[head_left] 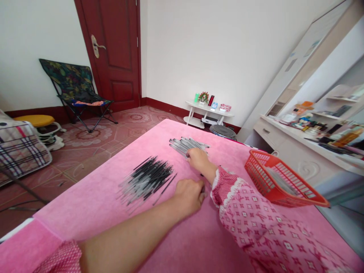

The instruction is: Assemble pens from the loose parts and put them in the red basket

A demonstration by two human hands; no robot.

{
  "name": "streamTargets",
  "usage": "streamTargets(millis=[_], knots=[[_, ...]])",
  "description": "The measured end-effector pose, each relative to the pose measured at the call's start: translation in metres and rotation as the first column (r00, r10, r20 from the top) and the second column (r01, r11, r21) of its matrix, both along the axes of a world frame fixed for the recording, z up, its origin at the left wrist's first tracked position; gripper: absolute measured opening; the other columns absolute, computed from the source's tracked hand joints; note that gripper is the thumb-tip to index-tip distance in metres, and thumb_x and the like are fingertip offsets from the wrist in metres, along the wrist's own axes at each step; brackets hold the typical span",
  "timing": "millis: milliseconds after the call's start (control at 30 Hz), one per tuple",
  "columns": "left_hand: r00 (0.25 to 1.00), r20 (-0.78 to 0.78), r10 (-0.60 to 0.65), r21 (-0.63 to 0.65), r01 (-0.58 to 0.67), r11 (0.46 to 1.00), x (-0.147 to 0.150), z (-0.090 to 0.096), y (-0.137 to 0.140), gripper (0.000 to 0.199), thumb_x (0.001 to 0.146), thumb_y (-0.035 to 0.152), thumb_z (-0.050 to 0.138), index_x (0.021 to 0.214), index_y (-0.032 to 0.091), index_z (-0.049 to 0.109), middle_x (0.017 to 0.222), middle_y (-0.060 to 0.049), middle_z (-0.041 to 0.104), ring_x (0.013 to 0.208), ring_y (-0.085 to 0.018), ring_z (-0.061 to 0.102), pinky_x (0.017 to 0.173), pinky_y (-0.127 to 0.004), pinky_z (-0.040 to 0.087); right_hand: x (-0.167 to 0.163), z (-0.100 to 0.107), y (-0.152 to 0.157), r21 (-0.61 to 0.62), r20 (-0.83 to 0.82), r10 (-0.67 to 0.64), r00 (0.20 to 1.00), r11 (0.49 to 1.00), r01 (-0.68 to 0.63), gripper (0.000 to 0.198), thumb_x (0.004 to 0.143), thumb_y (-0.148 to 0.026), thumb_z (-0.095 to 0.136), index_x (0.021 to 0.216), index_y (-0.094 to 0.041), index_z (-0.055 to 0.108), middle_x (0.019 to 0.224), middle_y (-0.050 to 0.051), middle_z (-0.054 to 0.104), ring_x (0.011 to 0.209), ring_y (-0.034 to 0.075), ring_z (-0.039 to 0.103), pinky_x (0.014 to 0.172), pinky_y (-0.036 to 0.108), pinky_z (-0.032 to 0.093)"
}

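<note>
Grey sticks (186,145) — right hand (199,159) fingers down on them; left hand (189,195) fisted.

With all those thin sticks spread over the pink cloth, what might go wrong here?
1. The right hand rests on the grey pile, which lies near the far edge of the pink table; a push might send pieces over.
2. The left hand sits closed beside the black pile, whose loose strays may roll and mix with the grey ones.
3. The red basket overhangs the table's right side and might tip if the sleeve brushes it.
</note>
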State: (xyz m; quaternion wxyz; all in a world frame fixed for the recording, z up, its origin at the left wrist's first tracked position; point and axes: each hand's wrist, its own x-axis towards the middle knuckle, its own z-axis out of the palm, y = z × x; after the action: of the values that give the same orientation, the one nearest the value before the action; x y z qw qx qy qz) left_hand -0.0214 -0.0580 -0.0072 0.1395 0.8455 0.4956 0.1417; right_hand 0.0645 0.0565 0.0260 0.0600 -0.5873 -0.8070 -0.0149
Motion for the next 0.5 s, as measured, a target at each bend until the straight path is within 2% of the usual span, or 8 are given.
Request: streamTargets(millis=[100, 167, 233, 267, 333, 367, 433, 500], knots=[[1.000, 0.030, 0.005, -0.008, -0.005, 1.000, -0.001, -0.001, 0.000, 0.028, 0.080, 0.038, 0.045, 0.093, 0.021, 0.062, 0.085, -0.011, 0.068, 0.079, -0.026, 0.064, 0.067, -0.033, 0.044, 0.003, 0.006, -0.005, -0.003, -0.038, -0.030, 0.999, 1.000, 0.030, 0.021, 0.070, -0.015, 0.055, 0.085, -0.016, 0.070, 0.090, 0.011, 0.069, 0.087, 0.021, 0.062, 0.073, 0.027, 0.045], [0.996, 0.092, 0.007, -0.028, -0.004, 1.000, -0.002, -0.002, 0.002, 0.026, 0.079, 0.039, 0.047, 0.091, 0.022, 0.063, 0.084, -0.009, 0.068, 0.079, -0.025, 0.063, 0.068, -0.032, 0.043, 0.012, 0.012, -0.014, -0.048, -0.127, -0.040, 0.991, 0.998, 0.034, 0.019, 0.069, -0.017, 0.053, 0.079, -0.016, 0.069, 0.080, 0.007, 0.070, 0.077, 0.018, 0.063, 0.066, 0.024, 0.045], [0.977, 0.212, 0.028, -0.064, -0.015, 0.998, -0.003, -0.004, 0.006, 0.024, 0.078, 0.039, 0.050, 0.086, 0.022, 0.064, 0.080, -0.006, 0.067, 0.077, -0.022, 0.062, 0.066, -0.029, 0.042, 0.024, 0.020, -0.028, -0.165, -0.380, -0.096, 0.920, 0.986, 0.035, 0.017, 0.069, -0.021, 0.053, 0.075, -0.014, 0.068, 0.069, 0.004, 0.067, 0.064, 0.014, 0.060, 0.055, 0.021, 0.044], [0.953, 0.299, 0.054, -0.088, -0.029, 0.996, -0.003, -0.005, 0.009, 0.023, 0.078, 0.038, 0.050, 0.083, 0.021, 0.064, 0.077, -0.005, 0.066, 0.074, -0.020, 0.061, 0.065, -0.028, 0.041, 0.031, 0.023, -0.036, -0.244, -0.540, -0.153, 0.828, 0.970, 0.020, 0.017, 0.069, -0.024, 0.054, 0.074, -0.013, 0.066, 0.063, 0.003, 0.065, 0.056, 0.012, 0.058, 0.050, 0.021, 0.043], [0.850, 0.509, 0.138, -0.151, -0.069, 0.986, -0.003, -0.006, 0.015, 0.023, 0.080, 0.036, 0.048, 0.081, 0.018, 0.062, 0.071, -0.003, 0.063, 0.066, -0.016, 0.057, 0.061, -0.024, 0.040, 0.043, 0.028, -0.054, -0.373, -0.759, -0.276, 0.589, 0.927, -0.046, 0.017, 0.067, -0.028, 0.057, 0.075, -0.013, 0.063, 0.057, 0.000, 0.060, 0.046, 0.009, 0.051, 0.043, 0.020, 0.040], [0.768, 0.613, 0.183, -0.189, -0.082, 0.979, -0.003, -0.006, 0.018, 0.024, 0.082, 0.035, 0.045, 0.082, 0.016, 0.060, 0.070, -0.002, 0.061, 0.062, -0.014, 0.055, 0.058, -0.023, 0.039, 0.047, 0.029, -0.064, -0.408, -0.804, -0.316, 0.503, 0.910, -0.080, 0.018, 0.066, -0.029, 0.059, 0.075, -0.014, 0.062, 0.057, -0.001, 0.059, 0.044, 0.008, 0.049, 0.041, 0.019, 0.038], [0.577, 0.778, 0.248, -0.260, -0.064, 0.963, -0.003, -0.003, 0.021, 0.030, 0.085, 0.037, 0.040, 0.087, 0.014, 0.058, 0.070, -0.002, 0.058, 0.056, -0.011, 0.051, 0.054, -0.021, 0.038, 0.052, 0.028, -0.080, -0.434, -0.837, -0.346, 0.425, 0.892, -0.128, 0.018, 0.065, -0.029, 0.061, 0.075, -0.014, 0.061, 0.056, -0.002, 0.057, 0.044, 0.007, 0.047, 0.040, 0.018, 0.036], [0.429, 0.866, 0.257, -0.295, 0.023, 0.955, -0.003, 0.001, 0.022, 0.035, 0.086, 0.042, 0.040, 0.087, 0.013, 0.058, 0.068, -0.001, 0.056, 0.055, -0.010, 0.048, 0.052, -0.021, 0.036, 0.052, 0.021, -0.091, -0.421, -0.847, -0.332, 0.416, 0.896, -0.143, 0.019, 0.065, -0.028, 0.062, 0.076, -0.013, 0.061, 0.057, -0.003, 0.056, 0.044, 0.007, 0.046, 0.040, 0.018, 0.036]])
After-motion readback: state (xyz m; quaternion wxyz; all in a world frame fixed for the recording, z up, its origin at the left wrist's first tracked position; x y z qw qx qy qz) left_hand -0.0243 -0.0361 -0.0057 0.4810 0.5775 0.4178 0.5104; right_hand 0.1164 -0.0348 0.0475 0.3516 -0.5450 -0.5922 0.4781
